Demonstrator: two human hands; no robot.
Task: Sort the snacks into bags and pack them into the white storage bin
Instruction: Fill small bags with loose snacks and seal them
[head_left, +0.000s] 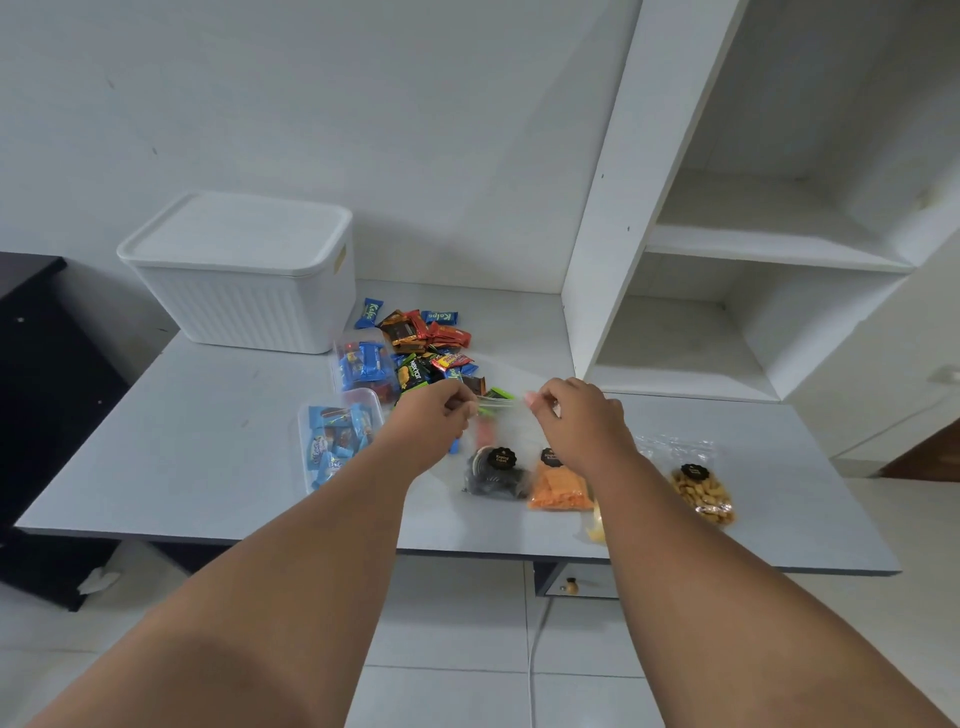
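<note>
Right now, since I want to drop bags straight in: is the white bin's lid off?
No, the lid lies flat on top of the white bin, covering it fully.

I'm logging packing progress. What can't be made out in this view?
Head view:
White storage bin: lid hides its contents.
Clear bag pinched by left hand and right hand: contents blurred.
Yellowish packet: mostly behind the right forearm.
Black labels: text too small.
</note>
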